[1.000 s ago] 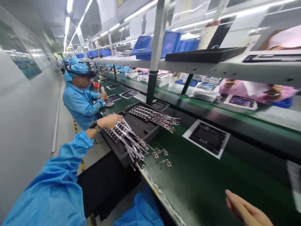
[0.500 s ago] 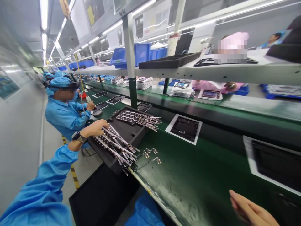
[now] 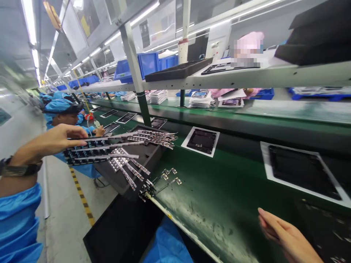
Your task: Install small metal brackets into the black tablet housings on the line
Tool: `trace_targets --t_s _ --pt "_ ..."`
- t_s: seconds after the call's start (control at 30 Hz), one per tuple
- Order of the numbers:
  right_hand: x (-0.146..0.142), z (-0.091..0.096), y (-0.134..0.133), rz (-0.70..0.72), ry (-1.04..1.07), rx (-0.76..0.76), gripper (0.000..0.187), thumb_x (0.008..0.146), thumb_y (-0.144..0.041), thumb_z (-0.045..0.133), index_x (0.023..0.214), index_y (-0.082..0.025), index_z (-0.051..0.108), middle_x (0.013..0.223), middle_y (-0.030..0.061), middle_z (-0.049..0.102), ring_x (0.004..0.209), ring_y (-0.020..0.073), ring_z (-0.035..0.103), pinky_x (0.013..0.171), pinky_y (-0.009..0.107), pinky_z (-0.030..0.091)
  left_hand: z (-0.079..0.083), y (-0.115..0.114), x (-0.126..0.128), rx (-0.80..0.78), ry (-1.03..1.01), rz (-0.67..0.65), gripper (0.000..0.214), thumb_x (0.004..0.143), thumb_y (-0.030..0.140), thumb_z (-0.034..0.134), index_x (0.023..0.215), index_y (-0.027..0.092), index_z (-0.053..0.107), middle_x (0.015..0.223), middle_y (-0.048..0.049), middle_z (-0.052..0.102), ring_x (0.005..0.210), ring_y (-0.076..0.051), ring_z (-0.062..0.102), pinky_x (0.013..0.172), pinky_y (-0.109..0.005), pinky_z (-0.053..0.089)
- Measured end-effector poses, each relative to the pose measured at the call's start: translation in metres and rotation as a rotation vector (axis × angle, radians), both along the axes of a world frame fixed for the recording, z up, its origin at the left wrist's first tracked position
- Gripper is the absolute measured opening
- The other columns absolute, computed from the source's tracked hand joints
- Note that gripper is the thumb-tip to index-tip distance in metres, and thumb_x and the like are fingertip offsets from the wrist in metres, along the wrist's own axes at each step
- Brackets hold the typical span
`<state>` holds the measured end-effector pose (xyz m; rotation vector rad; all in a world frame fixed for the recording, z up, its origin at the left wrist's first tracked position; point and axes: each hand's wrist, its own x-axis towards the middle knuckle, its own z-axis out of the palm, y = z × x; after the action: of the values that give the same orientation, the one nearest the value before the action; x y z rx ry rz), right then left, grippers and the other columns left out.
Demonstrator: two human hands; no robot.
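My left hand (image 3: 55, 142) is closed on the edge of a sheet of thin strips carrying small dark parts (image 3: 95, 149), raised above the black foam tray (image 3: 153, 159). Beneath it, more such strips (image 3: 131, 166) fan over the tray's near end. A second bundle of strips (image 3: 156, 138) lies at the tray's far side. Several small flex parts (image 3: 171, 175) rest on the green bench beside the tray. My right hand (image 3: 287, 233) hovers at the lower right with fingers stretched out and nothing visible in it, close to a dark panel (image 3: 326, 226).
Dark panels on white sheets (image 3: 201, 140) lie along the green bench (image 3: 214, 204). A post (image 3: 135, 73) and a shelf (image 3: 233, 81) stand behind. At the left a co-worker in blue (image 3: 61, 109) works. Below the bench edge is a black flat surface (image 3: 120, 230).
My left hand has lifted a sheet of strips off the tray and moved left and towards me with it. My right hand has barely moved. The view has shifted slightly right.
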<state>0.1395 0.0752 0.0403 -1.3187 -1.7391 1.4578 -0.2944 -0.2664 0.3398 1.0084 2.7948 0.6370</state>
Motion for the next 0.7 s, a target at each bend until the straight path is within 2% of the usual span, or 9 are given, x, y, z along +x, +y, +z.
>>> trace_targets --t_s 0.07,0.1,0.17,0.23,0.3,0.4,0.47,0.57,0.7 --pt "0.000 0.005 -0.003 0.046 0.033 -0.086 0.066 0.049 -0.085 0.065 0.045 -0.021 0.049 0.049 0.0002 0.044 0.046 0.0130 0.039 0.044 0.027 0.038 0.003 0.007 0.026 0.190 -0.040 0.004 0.018 0.057 0.025 0.081 0.071 0.024 0.069 0.067 0.0023 0.070 0.066 -0.019 0.063 0.057 -0.024 0.050" --pt "0.001 0.008 -0.005 0.052 0.048 -0.096 0.064 0.051 -0.083 0.066 0.046 -0.021 0.048 0.049 -0.0009 0.042 0.047 0.0123 0.037 0.044 0.026 0.035 -0.003 0.017 0.040 0.274 -0.085 -0.005 0.024 0.055 0.030 0.082 0.075 0.024 0.070 0.070 0.0016 0.071 0.067 -0.020 0.063 0.057 -0.026 0.051" --pt "0.002 0.016 -0.009 0.057 0.073 -0.038 0.058 0.056 -0.076 0.067 0.051 -0.021 0.053 0.052 -0.0013 0.043 0.049 0.0123 0.036 0.046 0.025 0.033 -0.027 0.049 0.072 0.386 -0.231 -0.048 0.034 0.054 0.037 0.083 0.082 0.021 0.070 0.075 0.0000 0.073 0.067 -0.020 0.064 0.059 -0.029 0.052" --pt "0.005 0.022 -0.015 0.100 0.091 0.034 0.050 0.062 -0.069 0.068 0.060 -0.020 0.062 0.058 0.0004 0.050 0.054 0.0135 0.041 0.049 0.025 0.035 -0.069 0.097 0.105 0.388 -0.456 -0.168 0.033 0.057 0.035 0.081 0.083 0.017 0.069 0.076 -0.0021 0.072 0.068 -0.019 0.065 0.064 -0.030 0.052" --pt "0.011 0.024 -0.023 0.195 0.097 0.054 0.046 0.066 -0.064 0.068 0.069 -0.018 0.067 0.061 0.0003 0.052 0.057 0.0140 0.043 0.052 0.025 0.035 -0.122 0.152 0.136 0.340 -0.710 -0.302 0.033 0.055 0.030 0.083 0.081 0.015 0.069 0.074 -0.0026 0.072 0.068 -0.017 0.064 0.066 -0.029 0.050" --pt "0.021 0.016 -0.037 0.353 0.113 -0.027 0.047 0.072 -0.061 0.068 0.089 -0.017 0.068 0.053 -0.0075 0.036 0.052 0.0109 0.032 0.050 0.024 0.028 -0.208 0.225 0.180 0.290 -1.156 -0.370 0.037 0.045 0.025 0.086 0.076 0.014 0.069 0.068 -0.0011 0.069 0.061 -0.013 0.059 0.063 -0.025 0.046" --pt "0.027 0.007 -0.045 0.364 0.165 -0.072 0.052 0.072 -0.063 0.068 0.095 -0.016 0.065 0.053 -0.0103 0.026 0.051 0.0092 0.024 0.049 0.023 0.023 -0.255 0.255 0.204 0.226 -1.319 -0.385 0.040 0.041 0.027 0.088 0.074 0.012 0.070 0.066 -0.0021 0.068 0.059 -0.012 0.058 0.063 -0.025 0.044" --pt "0.031 -0.006 -0.055 0.249 0.240 -0.095 0.057 0.072 -0.073 0.065 0.082 -0.017 0.060 0.056 -0.0095 0.026 0.053 0.0086 0.022 0.048 0.023 0.020 -0.298 0.270 0.227 0.104 -1.386 -0.437 0.042 0.042 0.032 0.089 0.074 0.011 0.072 0.067 -0.0047 0.068 0.059 -0.013 0.058 0.062 -0.026 0.043" --pt "0.022 -0.013 -0.067 0.098 0.306 -0.192 0.061 0.073 -0.079 0.059 0.069 -0.019 0.052 0.054 -0.0085 0.028 0.051 0.0080 0.021 0.047 0.023 0.019 -0.316 0.256 0.235 0.050 -1.347 -0.485 0.044 0.052 0.041 0.088 0.082 0.012 0.075 0.074 -0.0048 0.071 0.064 -0.013 0.058 0.064 -0.025 0.042"
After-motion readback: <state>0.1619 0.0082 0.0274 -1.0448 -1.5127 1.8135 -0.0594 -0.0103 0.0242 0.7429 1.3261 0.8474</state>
